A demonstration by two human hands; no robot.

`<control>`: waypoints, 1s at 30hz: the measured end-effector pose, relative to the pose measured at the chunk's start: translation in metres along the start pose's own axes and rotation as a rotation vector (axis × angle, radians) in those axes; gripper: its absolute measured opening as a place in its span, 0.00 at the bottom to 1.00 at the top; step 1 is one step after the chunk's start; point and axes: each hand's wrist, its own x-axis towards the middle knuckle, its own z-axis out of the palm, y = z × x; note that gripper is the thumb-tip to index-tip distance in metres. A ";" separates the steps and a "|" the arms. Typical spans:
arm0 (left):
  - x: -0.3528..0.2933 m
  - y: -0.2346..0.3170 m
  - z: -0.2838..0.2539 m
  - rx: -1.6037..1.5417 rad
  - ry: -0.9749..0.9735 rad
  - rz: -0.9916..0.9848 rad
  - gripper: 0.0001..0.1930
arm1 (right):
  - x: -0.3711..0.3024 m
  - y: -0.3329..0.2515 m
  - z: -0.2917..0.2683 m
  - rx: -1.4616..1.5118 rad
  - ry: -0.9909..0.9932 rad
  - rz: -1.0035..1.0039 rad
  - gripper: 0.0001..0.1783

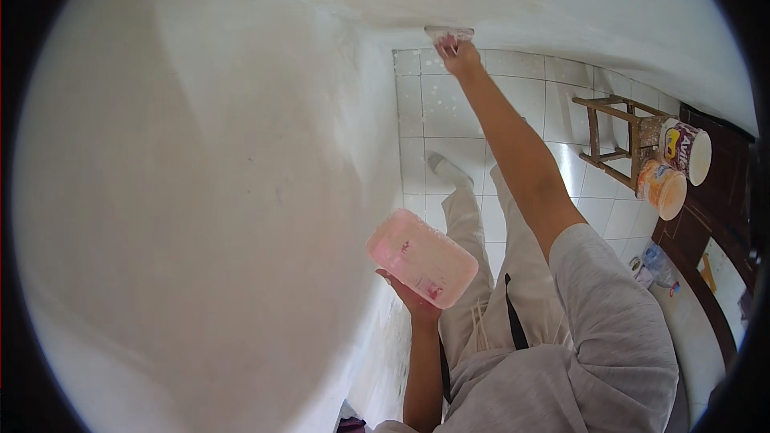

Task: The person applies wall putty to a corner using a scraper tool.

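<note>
1. Right hand (460, 58): arm outstretched, closed round a flat, wide-bladed, pink-smeared scraper (449, 34); blade edge runs left to right at the smooth off-white wall (561, 0), contact too small to tell.
2. Left hand (419, 302): gripping, from beneath, a shallow, rounded-rectangular, pale pink tray (423, 259); fingers mostly hidden.
3. Tray: nearer the body, well apart from the scraper; long axis slants far-left to near-right.
</note>
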 end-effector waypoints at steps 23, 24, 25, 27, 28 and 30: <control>0.012 -0.026 0.010 -0.081 -0.075 -0.106 0.38 | -0.011 -0.042 0.020 -0.193 0.033 -0.063 0.16; 0.013 -0.030 0.014 -0.049 -0.026 -0.105 0.37 | 0.001 -0.041 0.015 -0.158 0.010 -0.054 0.17; 0.012 -0.030 0.017 -0.045 -0.025 -0.104 0.37 | 0.010 -0.038 0.020 -0.154 0.011 -0.053 0.17; 0.012 -0.033 0.020 -0.011 -0.008 -0.119 0.38 | 0.027 -0.032 0.030 -0.097 -0.046 -0.077 0.17; 0.014 -0.035 0.019 -0.009 -0.007 -0.117 0.38 | 0.035 -0.031 0.034 -0.070 -0.075 -0.090 0.17; 0.014 -0.037 0.016 -0.111 -0.008 -0.175 0.38 | 0.040 -0.024 0.039 -0.017 -0.129 -0.111 0.17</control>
